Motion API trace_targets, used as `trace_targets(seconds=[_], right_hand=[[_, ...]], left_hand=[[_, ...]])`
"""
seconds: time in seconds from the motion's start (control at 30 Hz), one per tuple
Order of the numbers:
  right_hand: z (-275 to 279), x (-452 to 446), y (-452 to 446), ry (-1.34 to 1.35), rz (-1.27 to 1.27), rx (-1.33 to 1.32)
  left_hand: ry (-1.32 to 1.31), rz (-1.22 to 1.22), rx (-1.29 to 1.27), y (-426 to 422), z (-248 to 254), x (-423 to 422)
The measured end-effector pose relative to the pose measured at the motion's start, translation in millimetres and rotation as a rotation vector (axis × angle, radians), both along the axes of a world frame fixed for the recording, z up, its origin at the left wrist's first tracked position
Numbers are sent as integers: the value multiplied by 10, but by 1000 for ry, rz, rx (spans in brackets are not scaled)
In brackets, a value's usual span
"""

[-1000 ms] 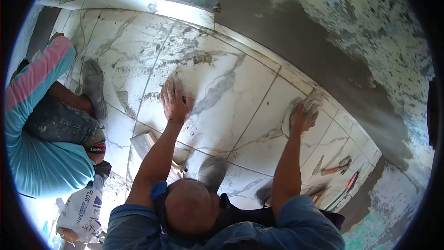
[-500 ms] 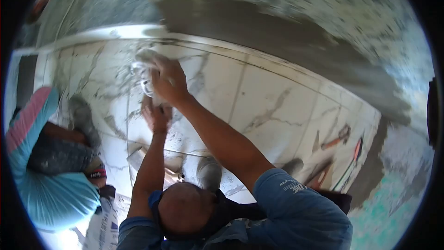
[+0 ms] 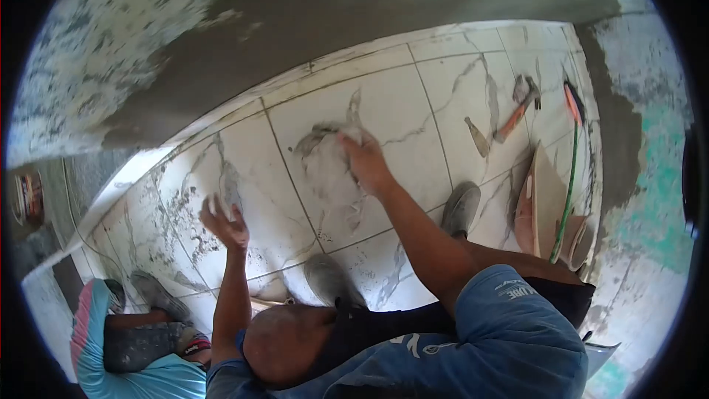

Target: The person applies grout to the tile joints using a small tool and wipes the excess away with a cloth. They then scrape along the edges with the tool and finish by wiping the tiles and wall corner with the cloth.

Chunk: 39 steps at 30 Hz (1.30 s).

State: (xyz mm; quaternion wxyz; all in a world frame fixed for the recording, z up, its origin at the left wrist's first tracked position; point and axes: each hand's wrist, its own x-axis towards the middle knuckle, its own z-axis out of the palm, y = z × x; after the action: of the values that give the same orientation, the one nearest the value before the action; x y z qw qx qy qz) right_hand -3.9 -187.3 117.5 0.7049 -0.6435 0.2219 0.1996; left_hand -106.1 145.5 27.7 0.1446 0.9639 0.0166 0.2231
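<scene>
The cloth [image 3: 332, 159], pale and blurred in outline, was located on the veined white tiles of the floor [image 3: 388, 107], to the right of a dark joint. It was held under the right hand [image 3: 368, 164], whose fingers were observed clamped on its upper right part. A whitish smear was noted on the tile around it.

The left hand [image 3: 227, 226] was positioned on the other side of the joint, well apart from the cloth, with its fingers spread and nothing held. Dark grime was seen on the tile near it; whether the tile was touched could not be determined.

One grey shoe [image 3: 332, 279] of the person was planted below the cloth, the other [image 3: 461, 207] to its right. Farther right, a hammer [image 3: 515, 117] was found lying beside a small blade [image 3: 477, 137], with a long green handle [image 3: 567, 207] beyond them. At lower left, a second person in light blue [image 3: 151, 377] was partly visible.
</scene>
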Motion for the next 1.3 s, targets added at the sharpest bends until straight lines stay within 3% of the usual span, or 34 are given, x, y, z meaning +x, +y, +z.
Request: trace_targets(seconds=[0.07,0.2,0.27,0.33,0.47,0.53,0.57,0.63,0.67,0.73,0.8,0.83,0.9,0.93,0.97,1.0,1.03,1.07,1.13,1.2,1.23,1.3], right_hand=[[111,103,-238,-88,-326,269],[113,217,-560,-163,-520,373],[24,282,-447,-47,-384,-41],[-185,408,-95,-184,-411,-122],[-538,918,625,-253,-498,-176],[-635,1141,841,-431,-511,-83],[-705,1243,899,-418,-535,-73],[-886,1393,945,-537,-533,-372],[-936,1510,834,-520,-556,-370],[-943,1796,355,-505,-808,-291],[-876,1946,-621,-294,-486,66],[-1121,1962,-557,-282,-503,77],[-1508,2012,-252,-609,-587,-709],[-1139,2029,-75,-605,-934,-321],[-1125,1937,325,-634,-942,-175],[-876,1679,294,-560,-700,-160],[-921,1684,221,-594,-676,-226],[-1028,1694,190,-623,-647,-287],[-1598,2074,-130,-1017,-808,-980],[-887,2156,-921,-336,-802,148],[-1018,2187,-765,-331,-851,-109],[-981,2014,-9,-478,-934,-204]], left_hand=[[80,-233,2,-243,102,338],[230,-668,69,-636,186,1202],[289,-776,125,-785,121,1604],[332,-942,209,-956,73,1933],[304,-1083,291,-1164,-249,2293],[806,-662,-98,-1172,-505,2345],[820,-674,-76,-1192,-523,2357],[613,-784,70,-1400,-169,2301],[505,-842,135,-1455,-86,2311],[446,-958,183,-1347,-194,2340],[378,-1087,236,-1309,-259,2423],[367,-1089,208,-1319,-268,2415],[403,-1066,186,-1306,-246,2398],[390,-1078,191,-1094,-440,2379],[622,-977,13,-727,-726,2290],[854,-858,-167,-539,-874,2248],[513,-1053,27,-1125,-376,2375],[515,-1056,27,-1211,-307,2381],[393,-1073,215,-1263,-283,2396],[388,-1069,249,-1245,-268,2360],[398,-1077,251,-1224,-206,2320],[356,-1090,245,-1312,-262,2405]])
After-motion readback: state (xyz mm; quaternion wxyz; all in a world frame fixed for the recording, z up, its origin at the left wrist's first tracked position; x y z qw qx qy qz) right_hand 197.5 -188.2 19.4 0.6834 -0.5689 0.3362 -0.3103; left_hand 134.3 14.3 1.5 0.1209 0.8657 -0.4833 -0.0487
